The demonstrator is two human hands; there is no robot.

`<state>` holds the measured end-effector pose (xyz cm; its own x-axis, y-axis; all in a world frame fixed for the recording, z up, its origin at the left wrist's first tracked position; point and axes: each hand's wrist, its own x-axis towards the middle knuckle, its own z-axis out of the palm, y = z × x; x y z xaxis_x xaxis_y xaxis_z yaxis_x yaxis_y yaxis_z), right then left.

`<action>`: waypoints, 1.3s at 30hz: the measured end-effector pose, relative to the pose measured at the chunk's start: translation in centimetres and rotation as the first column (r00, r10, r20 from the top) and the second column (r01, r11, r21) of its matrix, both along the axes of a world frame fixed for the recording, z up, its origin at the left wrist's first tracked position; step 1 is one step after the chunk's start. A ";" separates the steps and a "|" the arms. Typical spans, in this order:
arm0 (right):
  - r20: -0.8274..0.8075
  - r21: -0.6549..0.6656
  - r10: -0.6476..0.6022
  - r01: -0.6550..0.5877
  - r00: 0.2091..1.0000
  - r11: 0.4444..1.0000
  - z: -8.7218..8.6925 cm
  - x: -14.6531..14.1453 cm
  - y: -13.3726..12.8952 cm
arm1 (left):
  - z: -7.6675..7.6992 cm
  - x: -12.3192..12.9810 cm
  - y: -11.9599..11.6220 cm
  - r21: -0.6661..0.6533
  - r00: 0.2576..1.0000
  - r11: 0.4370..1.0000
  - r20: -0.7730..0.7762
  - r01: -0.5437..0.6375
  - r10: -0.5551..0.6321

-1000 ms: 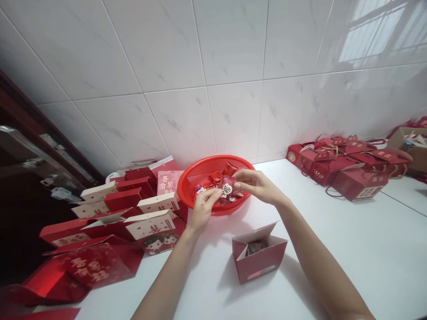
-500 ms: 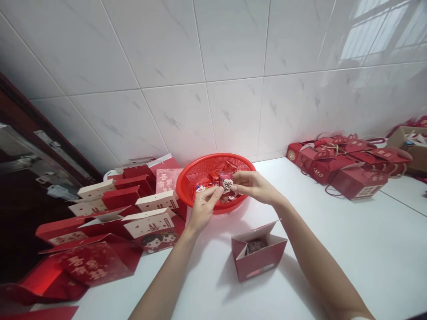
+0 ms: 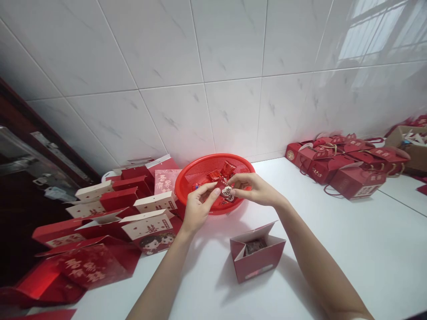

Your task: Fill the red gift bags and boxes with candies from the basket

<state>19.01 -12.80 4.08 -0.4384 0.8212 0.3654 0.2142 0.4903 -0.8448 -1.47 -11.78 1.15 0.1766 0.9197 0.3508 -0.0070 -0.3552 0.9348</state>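
Between both hands, over the near side of a red plastic basket (image 3: pixel 187 171), is a small dark red candy packet (image 3: pixel 227 191) with a white patch and dark characters. My left hand (image 3: pixel 200 206) pinches its left side between thumb and fingers. The fingers of my right hand (image 3: pixel 255 189) are closed on its right side. Several red wrapped candies (image 3: pixel 213 175) lie in the basket, partly hidden by my hands. Nearer to me stands an open red gift box (image 3: pixel 258 262), with a dark wrapped item (image 3: pixel 255 246) inside.
Several open red and cream gift boxes (image 3: pixel 150 226) crowd the table's left side. Closed red boxes with cord handles (image 3: pixel 356 180) are grouped at the right, beside a brown carton (image 3: pixel 415 155). A tiled wall (image 3: pixel 233 106) rises behind the white table (image 3: pixel 320 222).
The candy packet has tilted and dropped slightly lower, with both hands still on it. My left hand has shifted a little left. The gift box stands where it was.
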 end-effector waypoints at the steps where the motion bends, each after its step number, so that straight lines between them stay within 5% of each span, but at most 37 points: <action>1: -0.005 0.001 0.002 -0.002 1.000 1.000 0.0 0.0 0.0 | 0.1 0.0 0.0 0.011 1.000 1.000 0.014 -0.009 0.009; 9: -0.125 -0.073 0.051 -0.060 0.991 0.996 -0.1 0.0 0.1 | 0.3 0.1 -0.3 0.057 0.998 0.998 0.058 -0.006 0.003; 14: -0.162 -0.104 0.017 -0.034 0.987 0.994 0.1 0.1 0.0 | 0.1 0.1 -0.8 0.109 0.997 0.993 -0.059 0.053 -0.047; 30: -0.170 -0.119 0.078 -0.099 0.982 0.988 0.0 0.5 0.1 | -0.1 -0.2 -1.0 0.299 0.946 0.952 -0.286 -0.065 0.155; 39: -0.028 0.045 0.073 -0.072 0.997 0.996 0.3 0.9 0.0 | 0.2 -0.4 -1.3 0.331 0.933 0.942 -0.319 -0.057 0.169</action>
